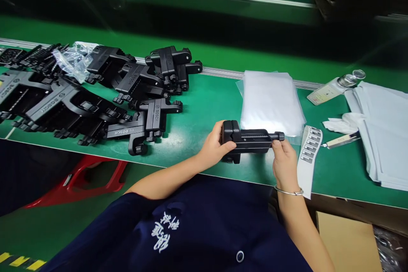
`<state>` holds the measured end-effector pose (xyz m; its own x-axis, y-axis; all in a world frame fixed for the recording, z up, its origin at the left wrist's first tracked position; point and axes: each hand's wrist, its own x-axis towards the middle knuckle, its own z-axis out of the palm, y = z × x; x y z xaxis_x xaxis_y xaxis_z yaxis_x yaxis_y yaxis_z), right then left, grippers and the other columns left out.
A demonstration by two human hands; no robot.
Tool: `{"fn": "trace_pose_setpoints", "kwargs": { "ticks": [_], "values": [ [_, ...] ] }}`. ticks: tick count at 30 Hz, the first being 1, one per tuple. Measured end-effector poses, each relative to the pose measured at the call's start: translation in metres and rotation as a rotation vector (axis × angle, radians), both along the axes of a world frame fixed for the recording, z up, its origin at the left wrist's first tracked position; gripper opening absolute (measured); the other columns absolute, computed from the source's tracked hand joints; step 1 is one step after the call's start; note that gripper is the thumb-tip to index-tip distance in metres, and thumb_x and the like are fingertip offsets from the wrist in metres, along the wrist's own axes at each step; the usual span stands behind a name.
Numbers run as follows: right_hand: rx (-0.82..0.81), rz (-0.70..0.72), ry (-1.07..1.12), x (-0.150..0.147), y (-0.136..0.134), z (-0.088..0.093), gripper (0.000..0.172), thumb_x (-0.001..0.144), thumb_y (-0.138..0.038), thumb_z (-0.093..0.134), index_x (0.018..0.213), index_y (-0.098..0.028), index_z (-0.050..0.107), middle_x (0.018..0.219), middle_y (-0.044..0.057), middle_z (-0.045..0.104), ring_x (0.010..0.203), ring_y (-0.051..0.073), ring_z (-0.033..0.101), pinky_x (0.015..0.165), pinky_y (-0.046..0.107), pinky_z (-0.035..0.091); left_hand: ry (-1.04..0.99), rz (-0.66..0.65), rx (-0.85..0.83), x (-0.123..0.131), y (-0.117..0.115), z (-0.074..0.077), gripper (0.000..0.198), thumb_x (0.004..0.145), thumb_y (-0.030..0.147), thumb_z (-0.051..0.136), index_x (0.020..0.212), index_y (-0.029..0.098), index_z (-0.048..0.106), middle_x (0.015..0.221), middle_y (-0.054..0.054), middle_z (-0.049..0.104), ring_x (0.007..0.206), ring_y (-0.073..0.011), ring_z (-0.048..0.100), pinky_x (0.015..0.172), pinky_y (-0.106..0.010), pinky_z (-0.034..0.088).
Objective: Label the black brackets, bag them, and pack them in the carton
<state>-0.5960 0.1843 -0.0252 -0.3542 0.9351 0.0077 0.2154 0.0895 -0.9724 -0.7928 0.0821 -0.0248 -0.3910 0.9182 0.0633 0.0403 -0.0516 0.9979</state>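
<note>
Both my hands hold a black plastic clamp-like mount (251, 142) just over the bench's front edge. My left hand (214, 145) is wrapped round its thick left end, thumb lying on the near side. At the other end, the fingers of my right hand (283, 157) pinch the knob (278, 136) on a thin rod. Behind the mount lies a stack of clear plastic bags (269, 97). A strip of printed labels (310, 148) lies just right of my right hand.
Several similar black mounts marked BOSCH (156, 114) crowd the green bench (207, 106) at left, near crumpled clear plastic (78, 59). At right are a bottle (331, 89), a cutter knife (341, 140), a crumpled tissue (342, 123) and white sheets (384, 136). A red stool (83, 182) stands below.
</note>
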Motion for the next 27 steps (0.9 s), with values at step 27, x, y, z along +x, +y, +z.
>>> {"fn": "trace_pose_setpoints", "kwargs": {
  "ticks": [27],
  "values": [
    [0.198, 0.084, -0.017, -0.001, -0.012, 0.005, 0.037, 0.091, -0.045, 0.053, 0.119, -0.022, 0.062, 0.115, 0.008, 0.067, 0.107, 0.024, 0.061, 0.093, 0.041, 0.048, -0.321, 0.18, 0.1, -0.001, 0.008, -0.001, 0.064, 0.069, 0.067, 0.069, 0.109, 0.018, 0.058, 0.099, -0.005, 0.066, 0.091, -0.0196, 0.062, 0.082, -0.029, 0.048]
  ]
}}
